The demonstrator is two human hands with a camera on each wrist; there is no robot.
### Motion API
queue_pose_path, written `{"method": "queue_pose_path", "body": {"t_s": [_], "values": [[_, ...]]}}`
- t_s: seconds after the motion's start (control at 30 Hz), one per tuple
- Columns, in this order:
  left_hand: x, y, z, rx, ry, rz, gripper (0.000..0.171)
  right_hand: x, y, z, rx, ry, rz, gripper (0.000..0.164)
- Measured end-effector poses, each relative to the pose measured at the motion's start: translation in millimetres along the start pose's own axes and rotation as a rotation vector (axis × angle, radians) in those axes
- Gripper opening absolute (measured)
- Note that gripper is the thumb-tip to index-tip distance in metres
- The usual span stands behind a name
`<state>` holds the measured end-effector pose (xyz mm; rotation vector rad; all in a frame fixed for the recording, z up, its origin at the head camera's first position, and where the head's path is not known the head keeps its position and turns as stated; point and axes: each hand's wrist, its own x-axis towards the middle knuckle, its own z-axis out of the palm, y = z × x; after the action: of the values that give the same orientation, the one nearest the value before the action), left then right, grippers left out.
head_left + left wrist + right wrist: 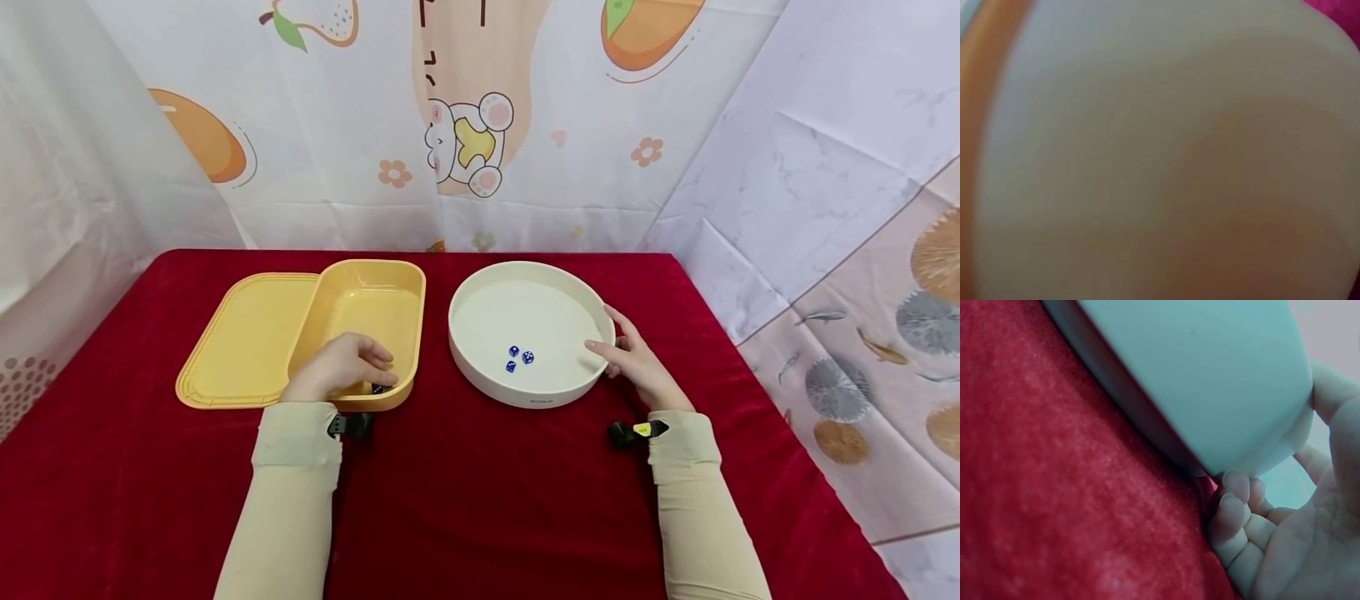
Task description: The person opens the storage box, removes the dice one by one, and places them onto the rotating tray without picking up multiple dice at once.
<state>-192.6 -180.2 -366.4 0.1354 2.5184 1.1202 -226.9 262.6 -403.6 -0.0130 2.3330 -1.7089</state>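
A round white tray sits on the red cloth. Three blue dice lie inside it toward the front. My right hand grips its right side, thumb over the rim and fingers around the outer wall. From the right wrist, the tray's wall shows with fingertips tucked at its bottom edge. My left hand reaches into the yellow box, its fingers loosely bent over dark blue dice at the front. Only the box's blurred wall fills the left wrist view.
Left of the box lies a flat yellow lid, with the box overlapping its right edge. The red cloth covers the table. Behind the table's far edge hangs a printed curtain.
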Motion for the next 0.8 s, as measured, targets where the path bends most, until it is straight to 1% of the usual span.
{"method": "queue_pose_path", "body": {"t_s": [0.13, 0.3, 0.53, 0.8], "values": [[1.2, -3.4, 1.2, 0.002, -0.027, 0.007, 0.041, 0.4, 0.5, 0.3, 0.003, -0.001, -0.004, 0.085], [2.1, -4.8, 2.5, 0.01, -0.042, 0.012, 0.037, 0.7, 0.8, 0.5, 0.0, 0.0, -0.008, 0.084], [3.9, -4.6, 4.4, 0.035, -0.041, 0.0, 0.03, 0.2, 0.3, 0.7, 0.005, 0.001, -0.006, 0.084], [3.2, -1.8, 5.6, 0.076, -0.036, 0.008, 0.024, -0.5, -0.5, 1.1, 0.0, 0.005, -0.003, 0.084]]}}
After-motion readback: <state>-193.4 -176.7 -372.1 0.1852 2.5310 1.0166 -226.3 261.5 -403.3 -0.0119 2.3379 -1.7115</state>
